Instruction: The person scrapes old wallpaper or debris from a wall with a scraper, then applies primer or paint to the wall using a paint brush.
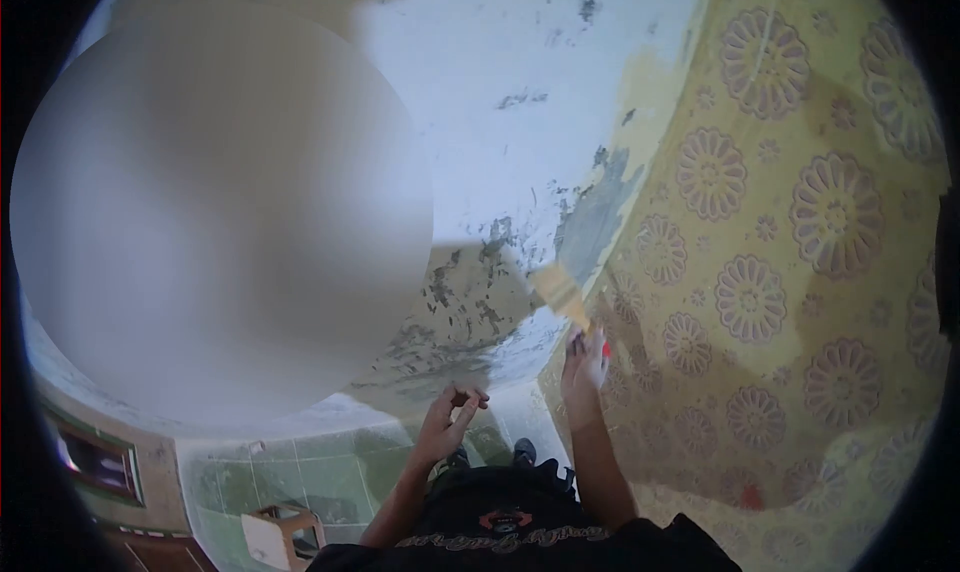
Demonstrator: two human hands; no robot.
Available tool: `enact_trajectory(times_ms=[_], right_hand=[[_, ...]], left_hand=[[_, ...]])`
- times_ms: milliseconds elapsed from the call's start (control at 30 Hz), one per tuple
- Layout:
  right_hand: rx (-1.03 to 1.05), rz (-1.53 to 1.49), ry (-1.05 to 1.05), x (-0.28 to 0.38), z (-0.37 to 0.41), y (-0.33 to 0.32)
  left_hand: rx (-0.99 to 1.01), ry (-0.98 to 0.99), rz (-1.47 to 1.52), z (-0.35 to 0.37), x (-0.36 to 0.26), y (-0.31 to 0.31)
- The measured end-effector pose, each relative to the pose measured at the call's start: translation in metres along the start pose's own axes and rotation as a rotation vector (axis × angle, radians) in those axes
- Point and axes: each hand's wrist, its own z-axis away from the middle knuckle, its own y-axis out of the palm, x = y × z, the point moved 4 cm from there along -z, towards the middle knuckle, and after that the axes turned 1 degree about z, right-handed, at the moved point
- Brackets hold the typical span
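In my right hand (584,369) is a wide paintbrush (561,291), its pale bristles pointing up and left at the edge of the white, patchy wall (500,142). Something red shows beside the fingers of that hand. My left hand (451,424) hovers lower and to the left, in front of my body, holding nothing, with its fingers bent and a little apart. Grey and dark worn patches mark the wall near the brush. To the right lies a yellow surface with a pink flower pattern (752,297).
A large blurred round area covers the left side and hides what is behind it. A small stool (284,534) stands at the lower left on green tiles (320,464). Further left is a framed window (98,460). My feet show below my hands.
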Motion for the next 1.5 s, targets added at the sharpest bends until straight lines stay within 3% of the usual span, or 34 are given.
enact_trajectory(times_ms=[167, 333, 567, 800, 867, 1100, 1500], right_hand=[[-0.026, 0.231, 0.179, -0.018, 0.038, -0.051], [0.159, 0.430, 0.381, -0.055, 0.048, -0.041], [0.721, 0.705, 0.459, -0.125, 0.095, 0.042], [1.002, 0.832, 0.581, -0.228, 0.193, 0.073], [1.080, 0.878, 0.611, -0.255, 0.222, 0.084], [1.213, 0.970, 0.716, -0.342, 0.309, 0.118], [1.463, 0.995, 0.966, -0.459, 0.396, 0.161]], left_hand=[[-0.127, -0.102, 0.073, 0.030, 0.019, -0.003], [-0.284, -0.166, 0.027, 0.056, 0.001, -0.015], [-0.522, -0.214, -0.103, 0.122, 0.004, -0.073], [-0.909, -0.068, -0.018, 0.194, -0.001, -0.166], [-1.021, 0.010, 0.135, 0.220, 0.013, -0.192], [-1.170, 0.143, 0.137, 0.303, 0.009, -0.265], [-1.618, 0.121, 0.096, 0.386, 0.021, -0.309]])
